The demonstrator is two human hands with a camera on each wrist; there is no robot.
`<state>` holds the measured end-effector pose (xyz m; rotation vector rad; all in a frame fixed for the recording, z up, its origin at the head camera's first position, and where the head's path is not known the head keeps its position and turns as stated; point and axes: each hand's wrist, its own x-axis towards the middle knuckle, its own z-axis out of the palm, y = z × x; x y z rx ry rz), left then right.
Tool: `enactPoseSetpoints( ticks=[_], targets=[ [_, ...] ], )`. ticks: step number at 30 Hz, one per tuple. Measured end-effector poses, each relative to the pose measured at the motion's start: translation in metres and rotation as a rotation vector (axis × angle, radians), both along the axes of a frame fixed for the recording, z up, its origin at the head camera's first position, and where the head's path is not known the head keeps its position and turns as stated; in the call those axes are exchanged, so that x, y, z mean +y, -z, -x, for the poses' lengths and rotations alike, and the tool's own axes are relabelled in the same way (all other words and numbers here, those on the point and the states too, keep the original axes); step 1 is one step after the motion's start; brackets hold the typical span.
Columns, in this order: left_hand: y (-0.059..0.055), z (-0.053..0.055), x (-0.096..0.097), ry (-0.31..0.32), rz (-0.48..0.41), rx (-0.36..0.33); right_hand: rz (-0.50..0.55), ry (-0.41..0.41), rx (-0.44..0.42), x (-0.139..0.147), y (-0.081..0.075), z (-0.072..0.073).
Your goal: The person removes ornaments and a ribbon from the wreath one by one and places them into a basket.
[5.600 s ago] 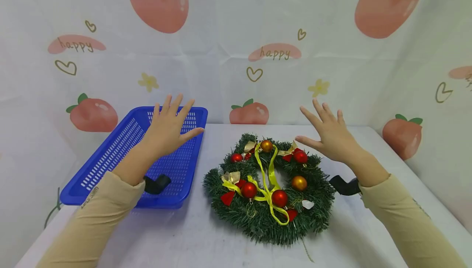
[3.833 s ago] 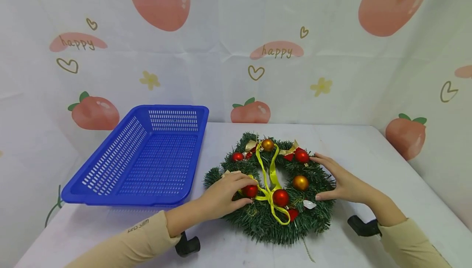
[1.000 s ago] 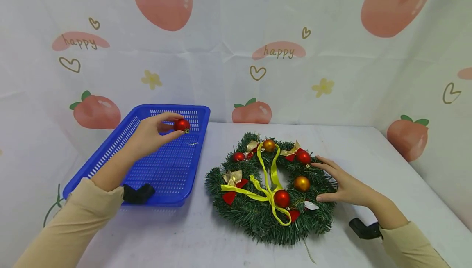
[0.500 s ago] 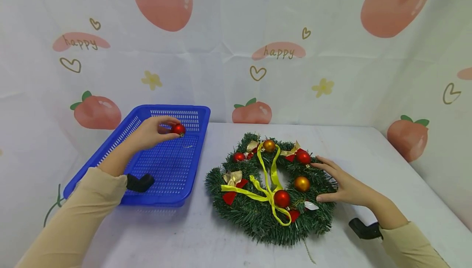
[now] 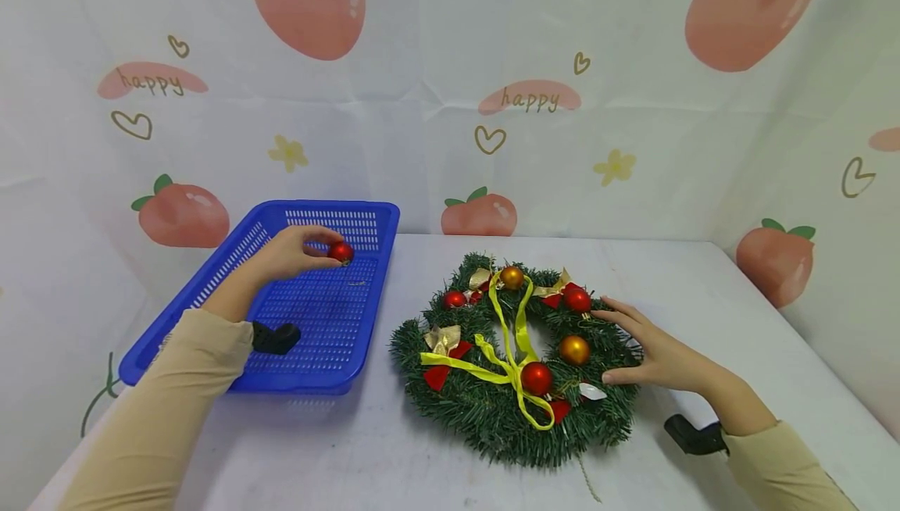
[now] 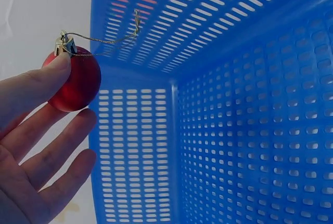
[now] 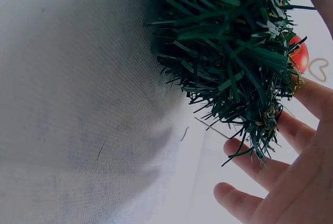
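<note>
Between thumb and fingers, my left hand pinches a red Christmas bauble over the far part of a blue plastic basket. A gold cap and a string loop hang from the bauble in the left wrist view. To the right lies a green Christmas wreath with red and gold baubles, bows and a yellow ribbon. My right hand rests at the wreath's right edge, thumb and fingers spread. In the right wrist view the fingers reach loosely around the green tinsel edge.
The basket stands at the left of a white table, the wreath right of it. A patterned white curtain hangs right behind the table. A thin cord trails from the wreath's front.
My left hand went to the wreath's front left, took off a red bauble and carried it over the basket, lately lowering it slightly. My right hand came down to the wreath's right edge and stays there.
</note>
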<state>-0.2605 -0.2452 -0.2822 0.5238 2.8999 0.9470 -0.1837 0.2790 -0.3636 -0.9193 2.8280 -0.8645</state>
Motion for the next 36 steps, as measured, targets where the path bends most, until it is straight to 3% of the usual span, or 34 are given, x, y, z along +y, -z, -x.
enactPoseSetpoints(
  ticks=[11,18,28,36],
  targets=[
    [0.003,-0.003,-0.003,-0.001,0.049,-0.053,-0.008,0.003,-0.009,-0.001,-0.001,0.0],
    [-0.004,-0.009,0.006,0.018,0.034,-0.013,-0.009,0.007,-0.006,-0.002,-0.002,-0.001],
    [-0.022,-0.033,0.045,0.114,-0.051,0.042,-0.017,0.003,0.004,0.0,-0.001,0.001],
    [-0.026,-0.057,0.086,0.223,-0.096,0.068,-0.022,0.008,0.004,0.0,-0.001,0.0]
  ],
)
